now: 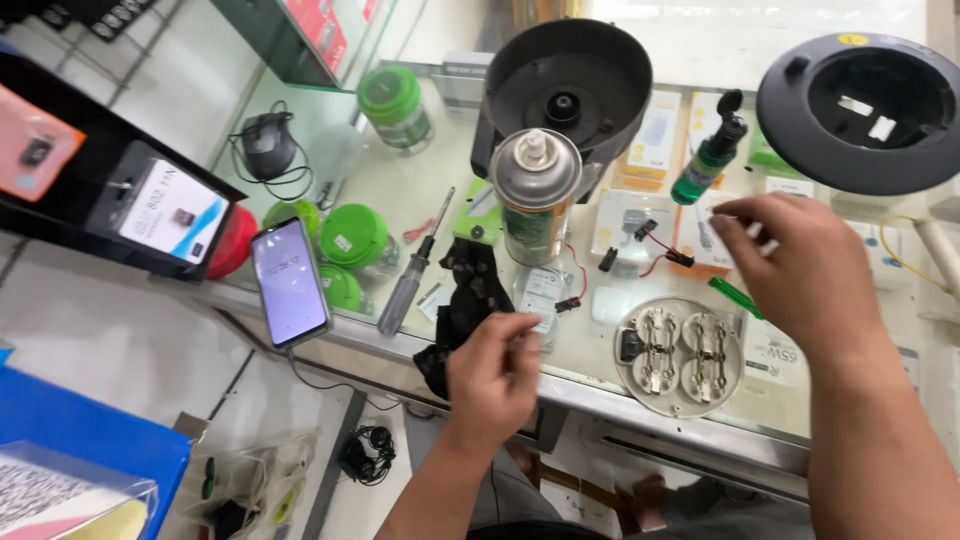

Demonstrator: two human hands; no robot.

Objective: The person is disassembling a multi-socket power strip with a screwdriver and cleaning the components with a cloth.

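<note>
**Two hands over a cluttered glass counter**

The left hand (495,375) sits low in the centre of the frame, at the counter's near edge, fingers curled loosely inward; whether they pinch anything I cannot tell. It is just beside a black cloth (465,300) that droops over the edge, and near a small clear packet (541,297) lying at the foot of a spray can (535,195).

The right hand (805,270) hovers at the right of the frame, above the counter. Its fingertips (728,215) are drawn together near the top of a white card, but what they grip, if anything, is too small to make out. Below it lies a round white plate (680,357) with two metal fittings, flat on the glass near the front edge. A green-handled tool (735,297) pokes out from under the hand, and a small part with red and black wires (655,250) rests to the left of it.

A screwdriver (412,275) lies slantwise left of the cloth, and a lit phone (289,282) leans at the counter's left end. Green-lidded jars (352,237) cluster behind it. At the top, a dark round housing (565,85) stands behind the can, a green bottle (708,160) to its right, and a black round cover (862,110) fills the upper right corner.
</note>
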